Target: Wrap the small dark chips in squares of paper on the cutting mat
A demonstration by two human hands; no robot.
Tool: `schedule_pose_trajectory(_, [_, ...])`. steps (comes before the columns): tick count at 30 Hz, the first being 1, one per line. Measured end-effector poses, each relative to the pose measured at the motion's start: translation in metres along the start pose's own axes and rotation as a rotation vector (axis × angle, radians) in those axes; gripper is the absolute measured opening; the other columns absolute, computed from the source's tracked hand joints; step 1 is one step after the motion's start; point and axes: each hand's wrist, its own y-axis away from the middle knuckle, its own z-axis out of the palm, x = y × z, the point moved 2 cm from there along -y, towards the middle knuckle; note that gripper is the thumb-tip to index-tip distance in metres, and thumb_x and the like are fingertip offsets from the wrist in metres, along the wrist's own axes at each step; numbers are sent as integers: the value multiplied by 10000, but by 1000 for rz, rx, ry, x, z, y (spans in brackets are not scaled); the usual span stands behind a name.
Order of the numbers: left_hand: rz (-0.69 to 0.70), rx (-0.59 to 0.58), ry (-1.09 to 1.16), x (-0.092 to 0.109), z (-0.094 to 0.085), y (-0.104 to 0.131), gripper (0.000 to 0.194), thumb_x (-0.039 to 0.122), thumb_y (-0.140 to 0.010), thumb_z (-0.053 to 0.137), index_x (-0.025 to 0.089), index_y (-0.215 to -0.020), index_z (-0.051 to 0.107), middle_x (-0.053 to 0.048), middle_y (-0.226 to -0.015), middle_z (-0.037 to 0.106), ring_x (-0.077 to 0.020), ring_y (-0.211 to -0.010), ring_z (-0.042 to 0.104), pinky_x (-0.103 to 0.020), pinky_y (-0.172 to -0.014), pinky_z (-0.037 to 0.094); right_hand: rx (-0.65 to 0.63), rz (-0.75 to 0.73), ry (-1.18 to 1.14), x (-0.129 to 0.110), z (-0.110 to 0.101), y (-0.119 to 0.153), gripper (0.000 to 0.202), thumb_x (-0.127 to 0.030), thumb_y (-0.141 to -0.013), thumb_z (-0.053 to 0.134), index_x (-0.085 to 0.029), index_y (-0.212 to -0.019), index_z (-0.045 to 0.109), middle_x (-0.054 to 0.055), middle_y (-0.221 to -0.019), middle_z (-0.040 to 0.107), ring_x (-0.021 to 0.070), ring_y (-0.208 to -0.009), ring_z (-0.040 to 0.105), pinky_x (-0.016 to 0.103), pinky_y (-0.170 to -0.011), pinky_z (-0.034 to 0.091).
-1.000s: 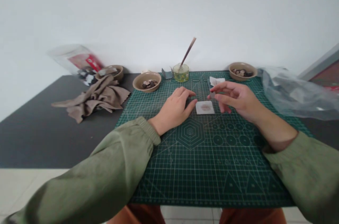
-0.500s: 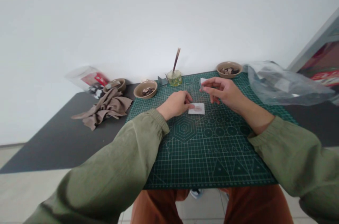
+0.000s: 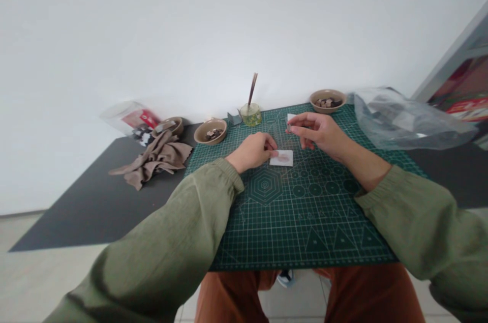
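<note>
On the green cutting mat [image 3: 282,226] lies a small white card [image 3: 282,158] with a faint pinkish mark. The fingertips of my left hand [image 3: 256,151] rest at its left edge, thumb and fingers curled together. My right hand [image 3: 318,132] hovers up and to the right of that card, thumb and index finger pinched on something small that I cannot make out. A second white piece [image 3: 292,117] shows just behind the right fingertips; whether they touch it is unclear.
Brown bowls with small pieces stand at the back left [image 3: 210,131] and back right [image 3: 328,101]. Between them is a yellow-green cup [image 3: 250,114] with thin sticks. A brown cloth [image 3: 160,157] lies left, near another bowl [image 3: 170,127]. A clear plastic bag [image 3: 407,119] is at right.
The camera view has shifted slightly. Both hands keep nearly the same poses and places over the mat.
</note>
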Motion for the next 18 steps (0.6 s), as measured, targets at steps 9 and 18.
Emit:
schedule_pose_trajectory(9, [23,10,-55,4,0,9,355,459,-834,939,185,-1004,790,-61,-918,797,-210,-761,693,-315,-725,503,-7,6,-1,0,1,1,455,-526,-840,926,-178,-1097,783,104,-1055,844,100,-515,622,243,-401,429])
schedule_pose_trajectory(18, [245,301,-163,10,-16,32,230,306,-1122,547,192,-1130,746,-142,-1182,759,-276,-1124,671,-427,-1009,530,155,-64,-1,0,-6,-2,411,-521,-881,911,-206,-1115,787,90,-1038,826,101,-512,587,271,-397,410])
